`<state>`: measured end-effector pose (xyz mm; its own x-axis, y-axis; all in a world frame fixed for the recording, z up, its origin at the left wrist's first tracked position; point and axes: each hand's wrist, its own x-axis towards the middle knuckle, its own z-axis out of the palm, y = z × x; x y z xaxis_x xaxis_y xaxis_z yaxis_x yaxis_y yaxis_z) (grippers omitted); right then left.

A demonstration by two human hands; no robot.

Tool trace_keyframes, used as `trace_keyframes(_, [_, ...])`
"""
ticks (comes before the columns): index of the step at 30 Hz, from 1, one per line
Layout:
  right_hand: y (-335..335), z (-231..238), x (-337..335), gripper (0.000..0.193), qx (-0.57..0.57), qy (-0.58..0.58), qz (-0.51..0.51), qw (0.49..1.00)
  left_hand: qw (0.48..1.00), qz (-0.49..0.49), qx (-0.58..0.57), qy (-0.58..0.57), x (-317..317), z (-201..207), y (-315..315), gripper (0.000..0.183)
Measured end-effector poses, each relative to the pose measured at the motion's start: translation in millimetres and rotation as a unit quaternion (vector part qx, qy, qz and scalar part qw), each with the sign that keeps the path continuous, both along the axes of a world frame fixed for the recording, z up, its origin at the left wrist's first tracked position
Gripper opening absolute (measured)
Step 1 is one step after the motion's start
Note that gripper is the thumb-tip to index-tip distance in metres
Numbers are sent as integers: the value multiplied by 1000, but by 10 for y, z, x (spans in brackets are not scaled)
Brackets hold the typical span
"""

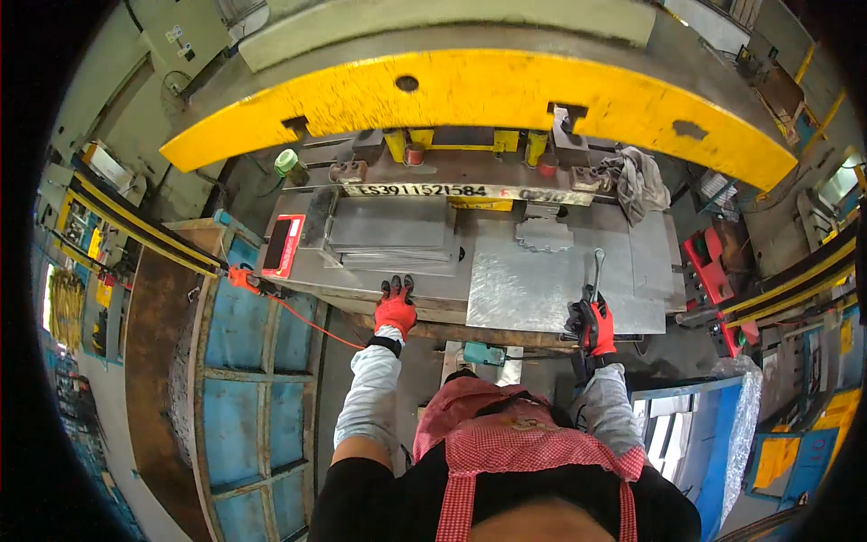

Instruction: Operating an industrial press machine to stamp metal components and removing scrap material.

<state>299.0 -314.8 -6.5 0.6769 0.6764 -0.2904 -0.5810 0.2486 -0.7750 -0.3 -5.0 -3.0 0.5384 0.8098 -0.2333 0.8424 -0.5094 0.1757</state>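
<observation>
My right hand (598, 327), in a red glove with black fingers, is closed around a wrench (598, 264) whose ring end points away from me. The wrench is over the near right part of a large shiny metal sheet (510, 294) on the press bed. My left hand (396, 305), gloved the same way, lies with its fingers stretched out at the bed's front edge and holds nothing. Just beyond it sits a stack of flat metal sheets (388, 228). A small metal piece with a jagged edge (544, 235) is at the back of the shiny sheet.
A thick yellow press beam (488, 86) spans the far side. A grey rag (641, 181) hangs at the back right, and a green-capped bottle (287, 163) stands at the back left. A red-framed card (284, 246) lies left of the stack. A blue metal bin (237, 397) is at left.
</observation>
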Motion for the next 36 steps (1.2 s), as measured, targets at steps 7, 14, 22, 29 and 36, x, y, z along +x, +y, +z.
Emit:
trace_keyframes(7, [32,59,-36,44,-28,-19,-25,999,1000,-1,-3,-4,-24,-17,14,53])
trace_keyframes(14, [-15,-22,3,40,-34,-25,-14,999,999,-8,27,-24,-22,-58,1,56])
trace_keyframes(22, [-48,-115,29,50,-35,-91,2,995,999,-24,30,-16,-36,-29,-7,57])
trace_keyframes(29, [723,1283,-210,62,-149,-311,78,935,998,-52,-15,-36,-91,160,1,52])
trace_keyframes(36, [2740,2109,548,31,29,-448,178,876,949,11,-247,-196,438,1256,194,41])
